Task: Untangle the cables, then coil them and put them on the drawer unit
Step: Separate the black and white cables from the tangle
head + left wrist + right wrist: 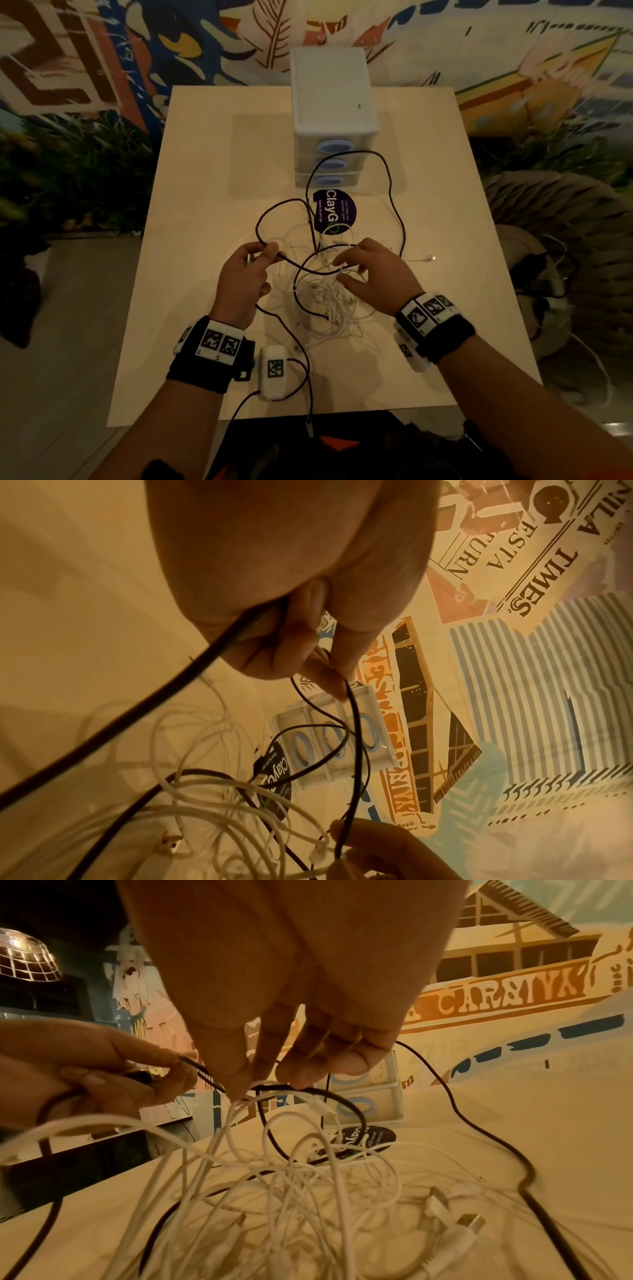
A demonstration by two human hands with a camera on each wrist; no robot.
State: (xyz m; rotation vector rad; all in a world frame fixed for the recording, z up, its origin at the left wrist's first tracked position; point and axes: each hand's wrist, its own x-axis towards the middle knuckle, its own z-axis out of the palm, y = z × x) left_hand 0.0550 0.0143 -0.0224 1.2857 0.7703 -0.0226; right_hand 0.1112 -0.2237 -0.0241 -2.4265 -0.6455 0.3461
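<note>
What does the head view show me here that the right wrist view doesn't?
Only the head view: the bare white top of the drawer unit, all three drawers, a long black cable loop reaching in front of them, and a white tagged box near the table's front edge.

Only the right wrist view: a silver USB plug among the white cables, and the right hand's fingers pinching black and white strands together.

Both: the left hand gripping the black cable, the tangle, and the round dark sticker.
</note>
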